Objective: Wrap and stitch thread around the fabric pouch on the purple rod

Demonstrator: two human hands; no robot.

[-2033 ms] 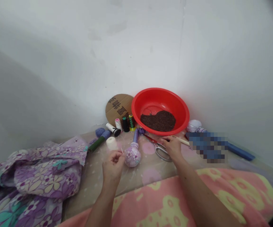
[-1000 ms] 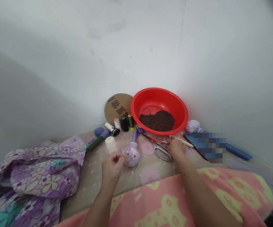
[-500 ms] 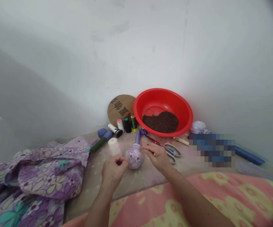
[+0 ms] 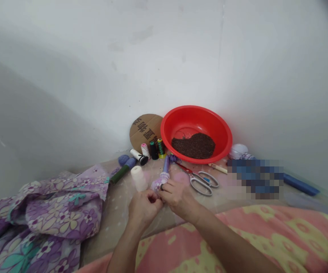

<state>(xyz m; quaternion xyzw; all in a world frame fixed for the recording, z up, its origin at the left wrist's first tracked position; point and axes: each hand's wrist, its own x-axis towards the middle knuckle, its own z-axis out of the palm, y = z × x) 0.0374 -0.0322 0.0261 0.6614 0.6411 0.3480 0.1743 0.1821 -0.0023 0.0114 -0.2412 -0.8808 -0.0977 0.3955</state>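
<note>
Fingertips of the left hand [image 4: 143,208] and right hand [image 4: 180,199] meet just below the head view's centre, the left's drawn together in a pinch, the right's curled so that its grip cannot be told. A floral-fabric ball with a purple handle [image 4: 164,176] lies just above them in the frame, partly hidden by the right fingers, between a white thread spool [image 4: 139,179] at left and red-and-grey scissors [image 4: 191,174] at right.
</note>
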